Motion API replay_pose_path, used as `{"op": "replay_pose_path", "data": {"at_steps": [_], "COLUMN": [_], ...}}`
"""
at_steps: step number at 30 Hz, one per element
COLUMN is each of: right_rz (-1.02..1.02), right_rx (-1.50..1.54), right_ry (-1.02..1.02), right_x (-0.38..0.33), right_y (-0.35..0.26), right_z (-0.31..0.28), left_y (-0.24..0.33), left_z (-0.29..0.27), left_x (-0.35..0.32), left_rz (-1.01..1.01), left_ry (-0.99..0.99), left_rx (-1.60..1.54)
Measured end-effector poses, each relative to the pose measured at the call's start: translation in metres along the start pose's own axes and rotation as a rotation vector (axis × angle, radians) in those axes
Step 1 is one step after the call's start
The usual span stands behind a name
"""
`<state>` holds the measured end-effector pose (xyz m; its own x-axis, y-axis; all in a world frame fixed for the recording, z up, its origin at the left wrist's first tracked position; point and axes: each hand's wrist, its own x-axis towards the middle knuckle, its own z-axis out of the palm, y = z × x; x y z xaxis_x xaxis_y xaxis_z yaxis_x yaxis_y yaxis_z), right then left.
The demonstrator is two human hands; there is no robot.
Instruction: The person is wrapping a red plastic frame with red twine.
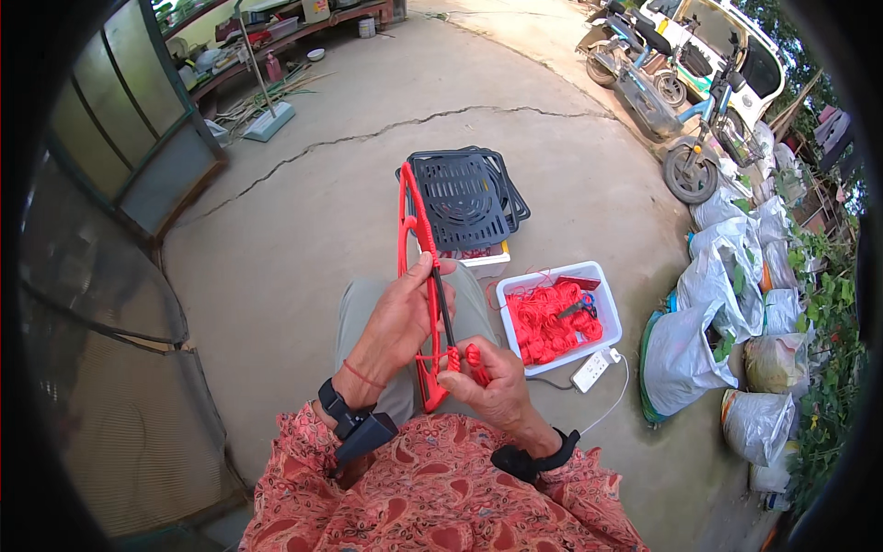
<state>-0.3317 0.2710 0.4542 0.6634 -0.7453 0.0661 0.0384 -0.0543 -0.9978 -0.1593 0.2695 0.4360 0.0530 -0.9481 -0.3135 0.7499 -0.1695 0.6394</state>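
Note:
My left hand (401,315) is closed around a long narrow frame (421,219) standing in front of me, its fingers and thumb pinching one side. Red cord covers much of this frame, while a stretch of black bar (448,308) shows bare below the left fingers. Lower down, my right hand (497,382) is closed on a small bundle of red cord (475,355), right beside the black bar. A strand of cord crosses the frame there. The right fingers partly hide the bundle.
A white tub (610,317) holds red cord and scissors (575,308). Next to it lies a white power strip (593,370). Black slotted plastic panels (460,198) rest on a box ahead. Filled sacks (685,359) line the right; electric bikes (690,170) stand beyond.

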Motion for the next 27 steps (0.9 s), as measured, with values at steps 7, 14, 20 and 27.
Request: {"op": "replay_pose_path", "data": {"at_steps": [7,14,20,27], "right_rz": [-0.079,0.208,0.218,0.190], "right_rx": [0.011,0.299,0.430,0.576], "right_ry": [-0.421,-0.308,-0.086,-0.064], "right_x": [-0.002,-0.006,-0.018,-0.018], "right_y": [0.005,0.019,0.026,0.037], "right_z": [0.018,-0.014,-0.028,-0.037], "left_y": [0.009,0.018,0.023,0.023], "left_z": [0.003,-0.013,-0.016,-0.007], "left_x": [-0.047,-0.069,-0.067,-0.064], "left_rz": [0.261,0.380,0.517,0.586], "left_ry": [0.016,-0.006,-0.045,-0.011], "left_rx": [-0.054,-0.020,-0.065,0.018]}}
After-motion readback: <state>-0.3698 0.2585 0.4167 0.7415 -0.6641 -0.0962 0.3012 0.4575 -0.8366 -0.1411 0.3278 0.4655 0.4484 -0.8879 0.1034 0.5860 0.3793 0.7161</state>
